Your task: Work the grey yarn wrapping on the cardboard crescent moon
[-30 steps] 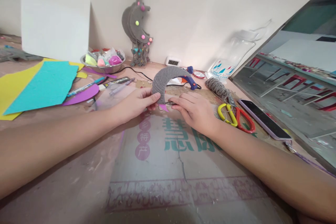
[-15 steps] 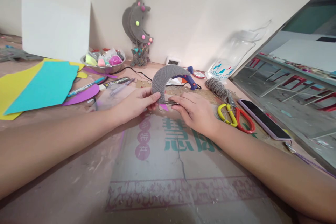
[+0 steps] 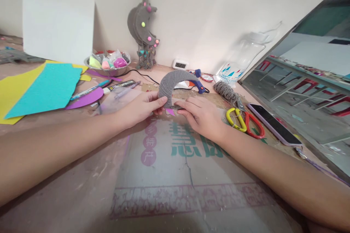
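A crescent moon shape wound in grey yarn (image 3: 168,82) is held up above the work surface, its upper tip pointing right. My left hand (image 3: 147,106) grips its lower left side, thumb on the front. At the lower end of the crescent, my right hand (image 3: 201,114) has thumb and fingers pinched together on a dark grey bit that looks like its lower tip. Whether a loose strand of yarn is also in those fingers cannot be made out. A small purple scrap (image 3: 170,111) shows just under the crescent. Behind it lies a blue glue gun (image 3: 201,86), partly covered.
Right of my right hand are scissors (image 3: 254,125), a grey yarn bundle (image 3: 226,91) and a phone (image 3: 275,123). Coloured sheets (image 3: 45,93), pens (image 3: 91,90) and a metal bowl (image 3: 106,71) of clay packets lie left. A decorated crescent (image 3: 136,25) hangs on the wall; a plastic jug (image 3: 240,58) stands right.
The crescent has tilted slightly, its upper tip now a little lower and more to the right. Both hands keep nearly the same place and hold.
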A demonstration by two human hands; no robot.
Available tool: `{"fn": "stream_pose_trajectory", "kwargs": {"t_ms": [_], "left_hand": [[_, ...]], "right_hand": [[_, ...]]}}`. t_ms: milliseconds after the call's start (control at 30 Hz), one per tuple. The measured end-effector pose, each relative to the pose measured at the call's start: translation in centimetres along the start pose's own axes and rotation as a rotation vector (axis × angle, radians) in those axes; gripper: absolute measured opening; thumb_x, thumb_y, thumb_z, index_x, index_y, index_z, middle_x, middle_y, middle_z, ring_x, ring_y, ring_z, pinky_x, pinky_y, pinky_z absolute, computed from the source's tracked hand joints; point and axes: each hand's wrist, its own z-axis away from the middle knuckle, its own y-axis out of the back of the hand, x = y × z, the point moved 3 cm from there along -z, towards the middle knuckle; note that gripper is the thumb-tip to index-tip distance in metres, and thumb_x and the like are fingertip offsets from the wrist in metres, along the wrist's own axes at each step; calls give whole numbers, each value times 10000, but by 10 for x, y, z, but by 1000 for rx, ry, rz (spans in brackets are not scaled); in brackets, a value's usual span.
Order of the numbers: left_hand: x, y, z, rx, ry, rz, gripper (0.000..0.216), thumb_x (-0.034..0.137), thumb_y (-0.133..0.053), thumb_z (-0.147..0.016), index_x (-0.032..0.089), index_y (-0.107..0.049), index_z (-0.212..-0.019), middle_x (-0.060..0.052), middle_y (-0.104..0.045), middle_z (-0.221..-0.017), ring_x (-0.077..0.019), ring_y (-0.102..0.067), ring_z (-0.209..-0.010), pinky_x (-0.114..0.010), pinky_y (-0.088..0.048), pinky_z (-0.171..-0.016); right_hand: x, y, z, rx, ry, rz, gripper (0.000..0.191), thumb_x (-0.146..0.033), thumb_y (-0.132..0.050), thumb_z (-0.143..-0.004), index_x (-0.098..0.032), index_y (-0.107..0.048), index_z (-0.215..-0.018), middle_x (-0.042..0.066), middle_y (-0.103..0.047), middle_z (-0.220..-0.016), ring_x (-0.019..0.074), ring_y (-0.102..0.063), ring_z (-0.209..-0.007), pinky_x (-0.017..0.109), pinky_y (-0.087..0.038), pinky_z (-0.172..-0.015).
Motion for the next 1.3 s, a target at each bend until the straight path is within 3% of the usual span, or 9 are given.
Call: {"fn": "stream_pose_trajectory", "kwargs": {"t_ms": [567, 833, 1300], "left_hand": [[0, -1, 0, -10, 15, 4, 301, 436, -597, -817, 168, -513, -709, 25, -492, -602, -93, -422, -537, -226, -285, -505], [0, 1, 0, -10, -35, -13, 282, 421, -572, -845, 165, -528, -736, 24, -518, -622, -95, -445, -575, -227, -311, -546], [3, -2, 2, -32, 20, -74, 318, 438, -552, -857, 157, -490, -723, 38, -471, -600, -63, -376, -496, -202, -273, -465]], "right_hand": [[-1, 0, 0, 6, 22, 5, 275, -293, -427, -958, -140, -643, -1033, 65, -654, -818, 172, -557, -730, 296, -398, -666], [0, 3, 1, 60, -17, -26, 286, -298, -458, -945, -128, -619, -1110, 82, -662, -880, 186, -588, -802, 302, -434, -695], [-2, -1, -1, 1, -7, -7, 303, -311, -419, -960, -136, -618, -1108, 78, -648, -841, 187, -569, -772, 308, -418, -687]]}}
